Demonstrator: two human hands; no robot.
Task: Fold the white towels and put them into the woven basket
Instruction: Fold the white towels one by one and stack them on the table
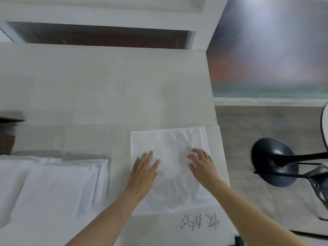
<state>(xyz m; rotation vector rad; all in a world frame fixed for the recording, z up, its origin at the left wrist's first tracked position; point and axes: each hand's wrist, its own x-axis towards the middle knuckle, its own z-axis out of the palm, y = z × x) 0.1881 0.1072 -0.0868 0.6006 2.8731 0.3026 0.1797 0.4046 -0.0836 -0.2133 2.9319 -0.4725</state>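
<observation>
On the smooth pale table [99, 89], both hands' straight fingers [150, 159] press a rectangular white towel [170, 139] flat.

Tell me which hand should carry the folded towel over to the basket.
Probably the left hand. Both hands lie flat on the towel, but the basket sits at the far left edge, on the left hand's side; the right hand would cross over.

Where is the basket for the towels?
In the head view the woven basket peeks in at the far left edge of the table, just behind the pile of towels. Most of it is cut off.
</observation>
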